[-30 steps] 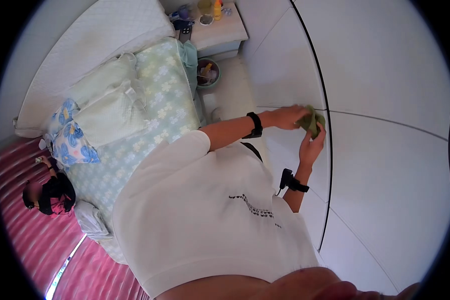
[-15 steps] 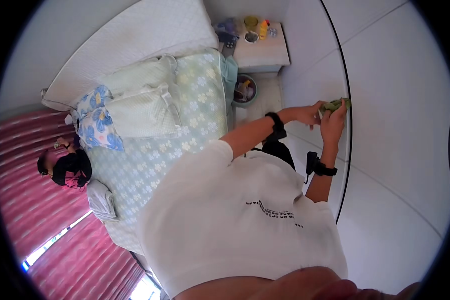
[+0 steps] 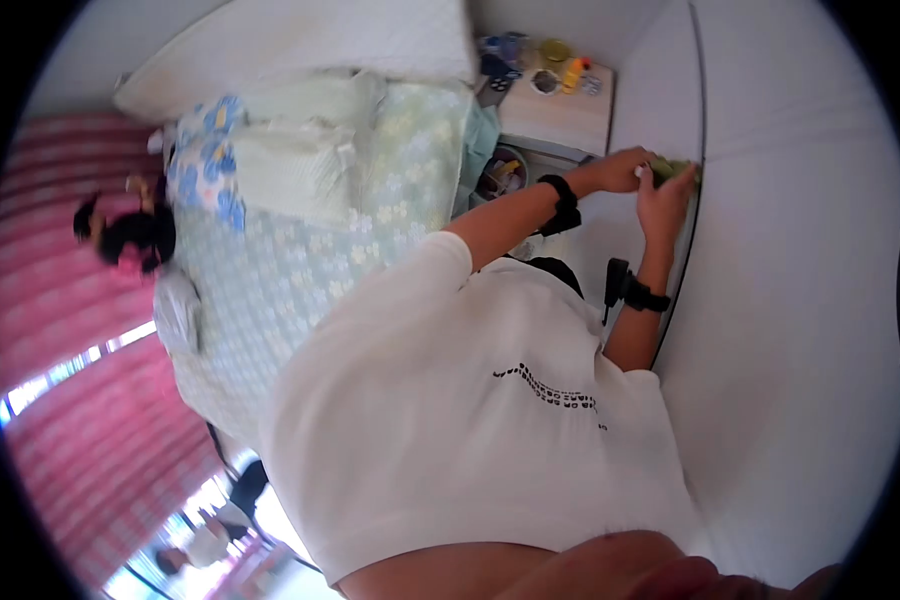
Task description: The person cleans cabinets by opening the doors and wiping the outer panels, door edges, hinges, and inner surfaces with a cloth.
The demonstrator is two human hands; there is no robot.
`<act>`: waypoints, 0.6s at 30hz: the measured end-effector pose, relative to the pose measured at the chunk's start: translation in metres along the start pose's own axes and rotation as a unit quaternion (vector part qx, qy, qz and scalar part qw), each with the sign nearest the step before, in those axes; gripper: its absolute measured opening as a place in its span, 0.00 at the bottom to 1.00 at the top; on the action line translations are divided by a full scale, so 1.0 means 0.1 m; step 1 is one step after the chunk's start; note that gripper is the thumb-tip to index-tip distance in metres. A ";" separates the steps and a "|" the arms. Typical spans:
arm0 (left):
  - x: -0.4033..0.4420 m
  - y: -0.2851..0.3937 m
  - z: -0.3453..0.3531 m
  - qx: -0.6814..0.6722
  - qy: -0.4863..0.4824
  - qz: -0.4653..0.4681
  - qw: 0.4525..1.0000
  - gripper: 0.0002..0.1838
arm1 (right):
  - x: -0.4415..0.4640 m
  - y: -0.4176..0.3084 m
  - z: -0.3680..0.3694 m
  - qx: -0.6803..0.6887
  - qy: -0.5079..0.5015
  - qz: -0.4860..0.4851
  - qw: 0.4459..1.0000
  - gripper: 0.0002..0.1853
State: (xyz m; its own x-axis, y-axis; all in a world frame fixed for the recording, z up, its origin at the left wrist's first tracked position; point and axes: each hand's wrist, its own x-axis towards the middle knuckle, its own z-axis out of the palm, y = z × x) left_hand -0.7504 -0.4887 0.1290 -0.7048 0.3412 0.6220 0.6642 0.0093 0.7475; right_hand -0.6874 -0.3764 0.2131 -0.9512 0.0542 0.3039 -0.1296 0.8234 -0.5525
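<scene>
A crumpled green cloth (image 3: 674,168) is between my two hands, beside the dark edge strip of a white panel. My left hand (image 3: 618,170) reaches in from the left, its bent fingers gripping the near side of the cloth. From below comes my right hand (image 3: 664,203), holding the cloth's other side, with its fingertips close to the dark edge strip (image 3: 699,140). Parts of the fingers are hidden behind the cloth, and the picture is slightly blurred. Both wrists wear black bands.
A bed (image 3: 300,270) with pillows lies to the left. A nightstand (image 3: 555,115) holds bottles and bowls, with a bin (image 3: 503,172) beside it. One person (image 3: 135,235) sits at the bed's far edge near pink curtains; another person (image 3: 205,543) is at lower left.
The view has shifted, and the hands with the cloth now appear higher. My left fingers have closed in on the cloth. A second person has come into view at lower left.
</scene>
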 end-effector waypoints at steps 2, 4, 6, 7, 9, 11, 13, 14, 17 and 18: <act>-0.05 -0.15 0.16 0.018 -0.009 -0.048 0.999 0.13 | 0.03 0.15 0.08 -0.023 0.021 -0.007 0.999 0.48; -0.01 -0.33 0.21 0.020 -0.041 -0.046 0.998 0.14 | 0.10 0.35 0.19 -0.039 0.049 -0.039 0.997 0.52; -0.10 0.15 -0.02 -0.017 -0.008 -0.110 0.994 0.14 | 0.07 0.43 0.25 -0.084 0.078 -0.079 0.990 0.54; -0.17 0.34 -0.15 -0.039 -0.014 -0.150 0.988 0.13 | 0.00 0.23 0.21 -0.100 0.055 -0.024 0.993 0.53; -0.14 0.49 -0.43 -0.053 0.005 -0.185 0.981 0.13 | 0.12 0.00 0.22 -0.116 0.026 0.005 0.993 0.53; -0.18 0.65 -0.63 -0.056 -0.038 -0.235 0.970 0.12 | 0.21 -0.03 0.25 -0.071 0.007 0.085 0.994 0.50; -0.27 0.76 -0.84 -0.073 -0.016 -0.226 0.971 0.11 | 0.35 0.15 0.47 0.005 -0.062 0.100 0.993 0.48; -0.21 0.59 -0.86 -0.078 -0.015 -0.227 0.971 0.10 | 0.45 0.19 0.48 0.054 -0.096 0.108 0.988 0.47; -0.32 0.60 -1.17 -0.025 0.057 -0.199 0.978 0.11 | 0.50 -0.23 0.30 -0.005 -0.183 0.073 0.980 0.41; -0.39 0.55 -1.29 -0.020 0.062 -0.199 0.978 0.11 | 0.54 -0.26 0.29 -0.002 -0.185 0.067 0.980 0.41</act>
State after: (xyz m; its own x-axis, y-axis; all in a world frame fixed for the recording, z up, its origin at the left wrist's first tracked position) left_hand -0.7187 -0.6228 0.1760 -0.9317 0.2012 0.3023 0.3234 0.0808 0.9428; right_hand -0.7432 -0.4114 0.2218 -0.9962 -0.0457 -0.0742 0.0042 0.8253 -0.5647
